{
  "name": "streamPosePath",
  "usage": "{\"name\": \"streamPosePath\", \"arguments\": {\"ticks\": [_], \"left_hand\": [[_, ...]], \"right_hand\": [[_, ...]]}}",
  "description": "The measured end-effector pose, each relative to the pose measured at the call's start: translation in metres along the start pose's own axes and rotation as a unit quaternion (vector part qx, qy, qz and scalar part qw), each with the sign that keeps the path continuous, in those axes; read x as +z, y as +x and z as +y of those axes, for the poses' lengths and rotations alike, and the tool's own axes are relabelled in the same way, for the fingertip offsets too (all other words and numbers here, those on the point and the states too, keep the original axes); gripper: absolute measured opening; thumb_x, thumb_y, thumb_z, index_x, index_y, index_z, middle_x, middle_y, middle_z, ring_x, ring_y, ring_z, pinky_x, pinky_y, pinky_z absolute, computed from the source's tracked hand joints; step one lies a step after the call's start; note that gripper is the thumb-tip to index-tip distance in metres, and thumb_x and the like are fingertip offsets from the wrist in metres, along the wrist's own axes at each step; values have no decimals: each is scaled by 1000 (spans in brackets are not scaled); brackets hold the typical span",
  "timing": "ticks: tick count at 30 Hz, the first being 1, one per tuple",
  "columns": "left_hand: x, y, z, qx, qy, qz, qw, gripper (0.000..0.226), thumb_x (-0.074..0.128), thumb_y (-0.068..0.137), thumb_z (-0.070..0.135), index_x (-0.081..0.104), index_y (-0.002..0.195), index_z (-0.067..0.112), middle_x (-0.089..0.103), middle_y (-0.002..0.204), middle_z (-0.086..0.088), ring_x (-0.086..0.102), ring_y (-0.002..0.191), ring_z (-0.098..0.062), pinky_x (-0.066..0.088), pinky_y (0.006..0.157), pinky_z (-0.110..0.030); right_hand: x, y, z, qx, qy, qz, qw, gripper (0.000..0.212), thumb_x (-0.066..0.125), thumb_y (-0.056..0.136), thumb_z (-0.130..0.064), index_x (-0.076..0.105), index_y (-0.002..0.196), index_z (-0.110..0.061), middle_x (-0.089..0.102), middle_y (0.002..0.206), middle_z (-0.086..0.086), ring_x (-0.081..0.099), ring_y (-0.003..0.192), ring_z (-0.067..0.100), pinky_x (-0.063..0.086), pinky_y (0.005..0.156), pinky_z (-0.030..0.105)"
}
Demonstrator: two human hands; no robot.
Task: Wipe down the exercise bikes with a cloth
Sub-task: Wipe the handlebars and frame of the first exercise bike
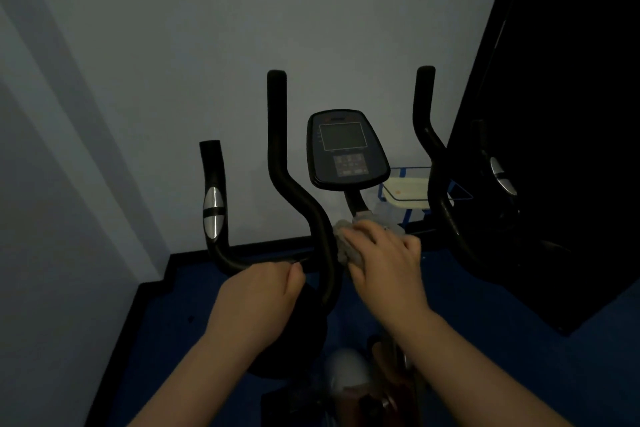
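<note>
Progress sits somewhere mid-wipe, judging by position alone. Right hand (pixel 382 255) presses a crumpled grey cloth (pixel 346 246) against the centre of the black tubular handlebar (pixel 298 191) of the exercise bike, just below the stem of the dark oval console with its grey screen and keypad (pixel 346 149); grip closed over the cloth, fingers curled on top of it. Left hand (pixel 263 291) wrapped round the lower bend of the same bar, grip clenched on the tube, apparently to steady the frame.

Still to do, as a guess: the upright horns, the outer left handle with its silver pulse-sensor plate (pixel 213 213), the matching right handle beside the black panel (pixel 571 114), the console face, and everything lower down (seat and frame barely visible at the bottom edge, blurred). No telling from the dim light which parts are already clean. Any further bikes out of view.

Writing: a short mark above the console screen, too dark and small to read; keypad labels likewise illegible. Pale rectangular tray outlined in blue tape (pixel 408 189) on the blue floor (pixel 194 305) behind the bar, no legible text.
</note>
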State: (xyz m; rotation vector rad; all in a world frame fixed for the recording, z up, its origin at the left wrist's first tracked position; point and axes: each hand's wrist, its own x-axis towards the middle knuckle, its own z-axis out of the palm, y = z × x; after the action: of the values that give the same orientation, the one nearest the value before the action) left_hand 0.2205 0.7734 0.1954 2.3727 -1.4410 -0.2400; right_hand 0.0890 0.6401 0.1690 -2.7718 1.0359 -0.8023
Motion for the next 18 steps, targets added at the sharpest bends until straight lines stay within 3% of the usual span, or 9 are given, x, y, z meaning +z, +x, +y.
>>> {"name": "streamPosePath", "arguments": {"ticks": [4, 6, 9, 11, 14, 18], "left_hand": [[1, 2, 2, -5, 40, 13, 999, 35, 25, 102, 37, 35, 70, 26, 38, 62, 8, 59, 76, -18, 44, 64, -31], [2, 2, 0, -6, 44, 21, 999, 33, 23, 102, 39, 33, 72, 28, 35, 62, 9, 59, 80, -18, 40, 65, -29], [3, 1, -1, 16, 26, 8, 999, 33, 33, 102, 28, 29, 69, 24, 40, 64, 10, 57, 70, -14, 51, 67, -36], [2, 1, -3, 7, 12, 5, 1000, 37, 33, 101, 31, 34, 65, 24, 46, 63, 8, 54, 62, -12, 50, 65, -35], [0, 1, 0, 1, 15, 8, 1000, 39, 32, 101, 34, 37, 64, 26, 48, 62, 7, 53, 60, -12, 48, 63, -34], [4, 1, -4, 34, 50, 9, 998, 37, 35, 100, 28, 27, 64, 28, 42, 62, 9, 51, 61, -10, 48, 62, -34]], "right_hand": [[-1, 13, -10, 29, -10, -9, 1000, 45, 62, 86, -23, 56, 129, -34, 55, 129, -12, 43, 124, 15, 14, 92, 29], [3, -4, -11, 22, 37, 0, 999, 46, 59, 87, -23, 55, 133, -29, 51, 136, -12, 38, 132, 8, 8, 110, 34], [0, -15, -2, 2, 87, -32, 996, 55, 17, 98, -50, 37, 146, -32, 34, 149, -20, 14, 135, -15, -19, 115, 38], [-5, -1, 3, -15, 67, -52, 996, 58, 3, 100, -49, 36, 145, -36, 40, 144, -23, 21, 133, -16, -23, 114, 40], [-3, 9, -5, 0, 22, -29, 999, 44, 18, 104, -35, 49, 135, -35, 54, 127, -19, 43, 124, -2, -17, 116, 41], [9, -16, -5, 8, 32, 12, 999, 43, 28, 99, -30, 48, 137, -32, 53, 133, -12, 44, 125, 3, -7, 118, 44]]}}
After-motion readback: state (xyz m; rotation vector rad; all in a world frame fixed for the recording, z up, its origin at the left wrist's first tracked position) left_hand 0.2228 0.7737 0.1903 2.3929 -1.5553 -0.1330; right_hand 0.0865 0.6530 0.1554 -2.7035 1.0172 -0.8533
